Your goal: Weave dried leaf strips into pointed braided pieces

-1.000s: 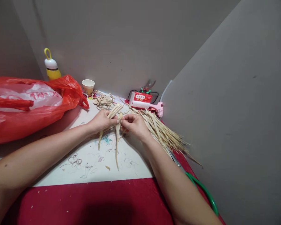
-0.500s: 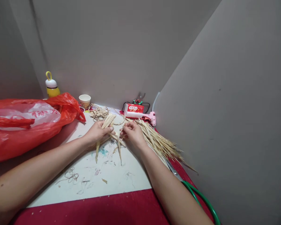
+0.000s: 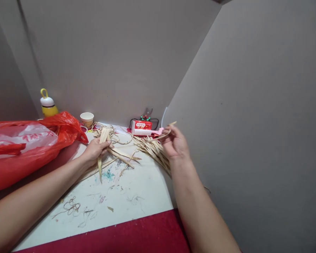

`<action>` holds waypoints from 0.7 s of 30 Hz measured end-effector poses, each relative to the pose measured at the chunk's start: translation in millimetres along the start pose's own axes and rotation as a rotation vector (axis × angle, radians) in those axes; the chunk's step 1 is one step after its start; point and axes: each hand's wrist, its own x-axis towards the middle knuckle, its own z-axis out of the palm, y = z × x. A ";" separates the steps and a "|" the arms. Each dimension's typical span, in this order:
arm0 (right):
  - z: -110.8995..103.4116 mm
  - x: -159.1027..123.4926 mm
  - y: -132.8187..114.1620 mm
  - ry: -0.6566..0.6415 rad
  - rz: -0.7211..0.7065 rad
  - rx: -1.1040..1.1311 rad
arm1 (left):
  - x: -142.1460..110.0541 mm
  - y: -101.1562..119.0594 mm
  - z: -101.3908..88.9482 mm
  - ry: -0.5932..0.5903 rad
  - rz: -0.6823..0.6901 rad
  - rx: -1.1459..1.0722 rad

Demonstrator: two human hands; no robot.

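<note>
My left hand (image 3: 97, 149) is closed on a woven piece of pale straw strips (image 3: 104, 135), its thumb pressed across the front. Loose strip ends hang below the fingers and point to the right over the white board (image 3: 126, 200). Raised to the right, my right hand (image 3: 176, 142) pinches one straw strip (image 3: 162, 137), whose tip sticks up past the fingers. Below and behind this hand lies a bundle of dry straw strips (image 3: 152, 151), partly covered by the hand and wrist.
On the left lies a red plastic bag (image 3: 50, 151). Along the wall stand a yellow bottle (image 3: 49, 110), a paper cup (image 3: 86, 120) and a red box (image 3: 142, 125). Tangled thread (image 3: 72, 206) lies on the board. A grey wall (image 3: 252, 123) rises at the right.
My right hand has moved right and up, away from the left, drawing out a strip. The left still holds the woven piece. The view has shifted slightly; the green-handled scissors are hidden now.
</note>
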 end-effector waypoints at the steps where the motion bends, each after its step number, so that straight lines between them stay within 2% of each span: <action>1: -1.5 -1.4 -14.8 0.035 -0.068 0.016 | 0.8 -0.5 -0.6 0.008 0.000 0.000; 3: -6.0 -7.3 -43.8 0.094 -0.221 0.022 | 2.9 -2.6 -1.8 0.015 -0.002 -0.007; 5: -11.0 -16.5 -67.7 0.157 -0.483 -0.063 | 5.3 -5.8 -2.7 0.024 -0.012 -0.015; 8: -18.4 -28.0 -84.6 0.243 -0.931 -0.397 | 7.8 -10.2 -2.9 0.039 -0.030 -0.013; 10: -26.1 -26.1 -81.3 0.233 -1.069 -0.674 | 6.9 -11.0 -1.4 0.038 -0.034 -0.010; 12: -38.1 -14.3 -68.3 0.167 -1.009 -0.941 | 4.0 -9.9 1.0 0.021 -0.034 -0.015; 15: -59.4 11.0 -40.6 0.008 -0.672 -1.405 | -1.3 -6.8 4.6 -0.027 -0.062 -0.028; 17: -66.6 21.4 -23.0 -0.092 -0.495 -1.620 | -3.4 -5.6 6.2 -0.055 -0.075 -0.035; 19: -61.7 20.7 -7.7 -0.156 -0.456 -1.667 | -4.0 -5.5 7.0 -0.069 -0.073 -0.032; 21: -44.6 9.3 8.0 -0.220 -0.472 -1.555 | -4.1 -6.0 7.8 -0.061 -0.075 -0.023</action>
